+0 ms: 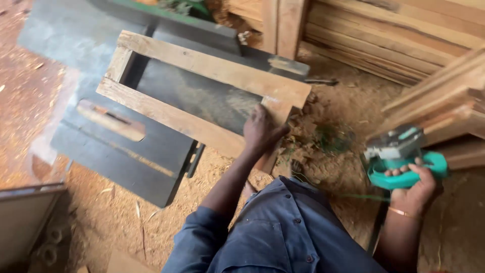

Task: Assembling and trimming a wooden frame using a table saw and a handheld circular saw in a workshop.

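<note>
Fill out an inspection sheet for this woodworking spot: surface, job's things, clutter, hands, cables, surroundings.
Surface: dark metal saw table with a blade slot, dusted with sawdust.
Job's things: rectangular wooden frame lying on the table; teal electric planer held off to the right.
Clutter: wood shavings and sawdust heaped on the ground.
Hands: left hand pressed on the frame's near right corner; right hand, fingers wrapped round the planer's handle.
Cables: thin green cord trailing left from the planer.
Surroundings: stacked timber planks behind and to the right; blue work shirt at bottom.
</note>
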